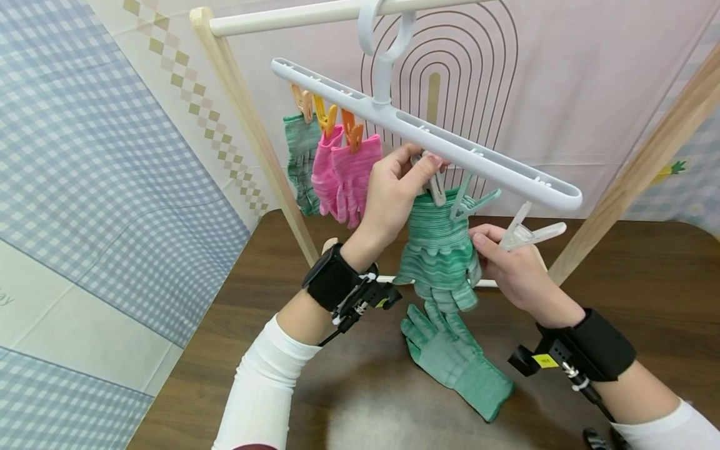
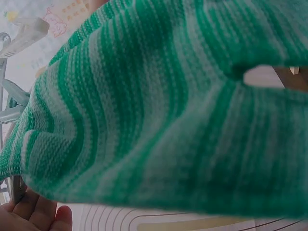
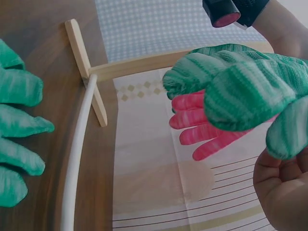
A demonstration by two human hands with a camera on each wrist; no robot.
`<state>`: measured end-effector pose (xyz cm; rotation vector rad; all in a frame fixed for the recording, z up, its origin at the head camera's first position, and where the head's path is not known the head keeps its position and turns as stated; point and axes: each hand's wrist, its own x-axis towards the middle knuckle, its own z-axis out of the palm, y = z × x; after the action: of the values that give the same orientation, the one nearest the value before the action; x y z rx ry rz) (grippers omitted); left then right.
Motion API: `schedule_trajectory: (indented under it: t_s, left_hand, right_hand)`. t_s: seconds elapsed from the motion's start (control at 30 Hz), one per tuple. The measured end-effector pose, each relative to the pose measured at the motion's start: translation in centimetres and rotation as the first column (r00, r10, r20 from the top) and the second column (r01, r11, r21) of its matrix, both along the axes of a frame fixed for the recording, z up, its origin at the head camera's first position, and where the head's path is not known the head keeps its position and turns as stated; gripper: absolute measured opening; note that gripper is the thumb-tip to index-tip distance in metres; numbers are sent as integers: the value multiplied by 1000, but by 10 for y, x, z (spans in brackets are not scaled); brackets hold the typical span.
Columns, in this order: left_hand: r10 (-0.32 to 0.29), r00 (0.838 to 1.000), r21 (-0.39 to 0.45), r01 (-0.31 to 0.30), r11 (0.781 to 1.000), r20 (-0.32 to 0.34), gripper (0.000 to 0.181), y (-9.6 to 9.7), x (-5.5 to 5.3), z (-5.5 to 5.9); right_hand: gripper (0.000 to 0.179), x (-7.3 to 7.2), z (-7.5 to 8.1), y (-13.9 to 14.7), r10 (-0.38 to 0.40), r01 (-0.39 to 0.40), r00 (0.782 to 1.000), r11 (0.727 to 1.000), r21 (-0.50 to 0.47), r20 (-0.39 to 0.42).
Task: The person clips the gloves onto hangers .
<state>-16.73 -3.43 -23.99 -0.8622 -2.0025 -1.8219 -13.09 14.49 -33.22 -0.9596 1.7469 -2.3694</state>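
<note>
Green glove (image 1: pixel 440 240) below white hanger (image 1: pixel 384 111)

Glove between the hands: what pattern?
The glove is striped in darker and paler green; it shows best in the left wrist view.

Sleeves (image 1: pixel 263 381) are just plain white and stop mid-forearm, then there's a chunky black wrist strap (image 1: pixel 604 344) on each side with a boxy little black camera mount (image 1: pixel 524 360), a tiny yellow label (image 1: pixel 544 360), silvery connector (image 1: pixel 572 374) and thin black cable (image 1: pixel 594 395).
</note>
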Motion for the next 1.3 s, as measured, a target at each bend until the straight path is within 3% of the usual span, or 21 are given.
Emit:
schedule_trajectory:
  t_s: [0.43,0.8,1.07,1.3]
  left_hand:
    - [-24,1000,29,24,999,-14,24,0,0,0]
    - [-14,1000,13,14,1000,13,23,-1,0,1]
    - [-13,999,23,14,1000,-34,21,0,-1,-1]
    - [-28,999,53,29,998,-24,18,1,-1,-3]
  right_hand:
    - [30,3,-14,9,-50,50,999,999,-15,-11]
    - [34,3,-21,16,11,-12,998,1000,-18,-60]
    - [34,4,-27,21,10,-10,999,1000,16,-34]
    - [33,5,-33,27,54,-53,999,998,32,-3]
